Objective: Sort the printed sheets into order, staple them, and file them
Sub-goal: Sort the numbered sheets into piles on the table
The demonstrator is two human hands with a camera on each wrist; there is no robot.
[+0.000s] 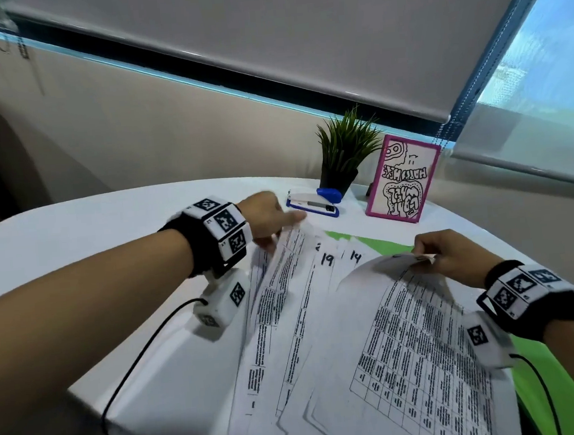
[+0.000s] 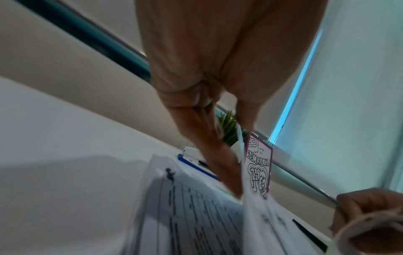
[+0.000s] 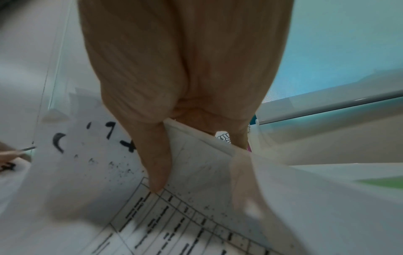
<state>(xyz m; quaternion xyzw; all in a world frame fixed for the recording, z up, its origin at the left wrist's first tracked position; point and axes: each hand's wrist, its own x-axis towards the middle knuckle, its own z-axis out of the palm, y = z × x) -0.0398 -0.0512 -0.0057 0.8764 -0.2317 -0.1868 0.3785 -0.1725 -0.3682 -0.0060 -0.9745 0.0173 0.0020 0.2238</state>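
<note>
Several printed sheets (image 1: 322,334) with tables lie fanned out on the white table (image 1: 108,231); handwritten numbers 19 and 14 show at their top edges. My left hand (image 1: 280,233) pinches the top left corner of a few lifted sheets (image 2: 196,215), thumb on one side and fingers (image 2: 226,172) on the other. My right hand (image 1: 426,258) pinches the top edge of one sheet (image 1: 406,311) that curls upward; its thumb (image 3: 157,163) lies on the printed face, with the fingers behind the paper. A green folder (image 1: 370,241) lies under the sheets. A blue and white stapler (image 1: 312,203) rests beyond my left hand.
A small potted plant (image 1: 345,151) and a pink-framed card (image 1: 402,177) stand at the table's far side by the window blind. Cables trail from both wrist cameras over the table's near edge. Bare table top lies to the left of the sheets.
</note>
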